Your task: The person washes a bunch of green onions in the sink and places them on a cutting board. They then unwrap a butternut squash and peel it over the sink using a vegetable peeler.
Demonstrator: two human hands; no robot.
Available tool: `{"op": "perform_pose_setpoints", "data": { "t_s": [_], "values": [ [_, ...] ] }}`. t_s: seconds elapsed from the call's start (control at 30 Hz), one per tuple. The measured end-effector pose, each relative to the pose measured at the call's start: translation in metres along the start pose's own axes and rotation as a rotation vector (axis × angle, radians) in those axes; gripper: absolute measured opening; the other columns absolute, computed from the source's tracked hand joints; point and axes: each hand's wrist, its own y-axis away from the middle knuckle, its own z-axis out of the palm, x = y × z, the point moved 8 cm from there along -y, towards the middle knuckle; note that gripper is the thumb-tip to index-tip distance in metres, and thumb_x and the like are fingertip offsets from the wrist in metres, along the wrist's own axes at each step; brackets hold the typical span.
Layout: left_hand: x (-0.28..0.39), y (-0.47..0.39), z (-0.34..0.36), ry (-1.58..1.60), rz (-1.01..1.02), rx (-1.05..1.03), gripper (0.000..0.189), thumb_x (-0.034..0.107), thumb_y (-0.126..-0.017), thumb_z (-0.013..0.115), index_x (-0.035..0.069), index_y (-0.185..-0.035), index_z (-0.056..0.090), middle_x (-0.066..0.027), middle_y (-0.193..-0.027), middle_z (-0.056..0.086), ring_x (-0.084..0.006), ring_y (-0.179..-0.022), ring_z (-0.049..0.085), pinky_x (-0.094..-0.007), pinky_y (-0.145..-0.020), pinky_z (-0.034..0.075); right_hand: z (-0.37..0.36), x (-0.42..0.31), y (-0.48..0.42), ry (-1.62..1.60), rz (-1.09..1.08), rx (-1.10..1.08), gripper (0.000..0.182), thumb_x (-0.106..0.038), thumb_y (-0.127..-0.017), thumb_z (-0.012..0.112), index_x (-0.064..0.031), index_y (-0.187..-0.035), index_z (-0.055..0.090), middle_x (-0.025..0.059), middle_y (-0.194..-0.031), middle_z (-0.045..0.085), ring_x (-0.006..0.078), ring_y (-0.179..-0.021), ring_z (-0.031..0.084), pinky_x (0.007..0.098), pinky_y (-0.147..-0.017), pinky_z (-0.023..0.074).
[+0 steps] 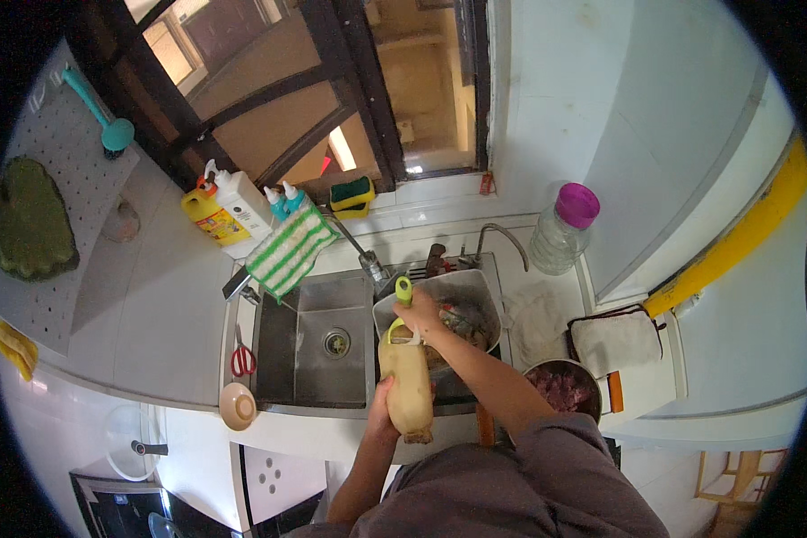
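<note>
My left hand (380, 409) grips a long pale root vegetable (407, 387), which looks like a lotus root section with a brownish lower end. My right hand (419, 313) is closed round a yellow-green peeler (403, 290) at the root's upper end. A pale strip hangs by the blade, below my right fingers. Beneath my right hand, a light-coloured tub (489, 296) sits in the right-hand sink, with scraps or peelings (467, 324) inside. My right hand and forearm hide part of the tub.
Left of the tub is a steel sink bowl (333, 302) with a faucet (372, 265) behind it. Red-handled scissors (243, 360) and a beige bowl (238, 406) lie on the left edge. A pot of raw meat (568, 387) stands by my right elbow; a purple-lidded jar (557, 232) is behind.
</note>
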Motion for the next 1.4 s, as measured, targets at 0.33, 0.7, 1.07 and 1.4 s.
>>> {"op": "perform_pose_setpoints", "data": {
  "t_s": [0.33, 0.7, 1.07, 1.4],
  "values": [
    [0.003, -0.002, -0.014, -0.073, 0.071, 0.020, 0.060, 0.042, -0.081, 0.042, -0.003, -0.121, 0.039, -0.0196, -0.105, 0.055, -0.0293, -0.089, 0.058, -0.0400, -0.076, 0.049, 0.021, 0.016, -0.006, -0.101, -0.020, -0.044, 0.032, -0.024, -0.069, 0.061, -0.0007, -0.089, 0.053, 0.0147, -0.079, 0.057, 0.0288, -0.069, 0.057, 0.0377, -0.061, 0.0434],
    [0.003, 0.028, 0.020, -0.062, -0.059, -0.161, 0.073, 0.046, -0.077, 0.043, -0.005, -0.127, 0.030, -0.0253, -0.117, 0.047, -0.0333, -0.098, 0.054, -0.0406, -0.079, 0.048, -0.050, -0.007, -0.013, 0.549, -0.285, 0.129, 0.026, -0.024, -0.084, 0.044, -0.0023, -0.097, 0.050, 0.0206, -0.067, 0.057, 0.0358, -0.061, 0.058, 0.0455, -0.053, 0.0461],
    [0.012, 0.017, 0.018, 0.234, 0.086, -0.122, 0.067, 0.050, -0.085, 0.034, -0.001, -0.128, 0.031, -0.0214, -0.116, 0.048, -0.0309, -0.099, 0.054, -0.0396, -0.077, 0.049, -0.098, -0.055, 0.002, 0.445, -0.259, 0.126, 0.039, -0.020, -0.075, 0.060, -0.0011, -0.104, 0.043, 0.0136, -0.069, 0.057, 0.0271, -0.060, 0.059, 0.0389, -0.052, 0.0462],
    [0.033, -0.002, 0.015, 0.119, 0.303, 0.065, 0.052, 0.042, -0.090, 0.031, 0.005, -0.125, 0.038, -0.0125, -0.114, 0.052, -0.0236, -0.102, 0.053, -0.0369, -0.091, 0.041, -0.030, -0.108, 0.147, -0.062, -0.215, -0.203, 0.036, -0.019, -0.075, 0.062, 0.0002, -0.094, 0.040, 0.0225, -0.074, 0.056, 0.0390, -0.071, 0.058, 0.0411, -0.058, 0.0442]
  ]
}}
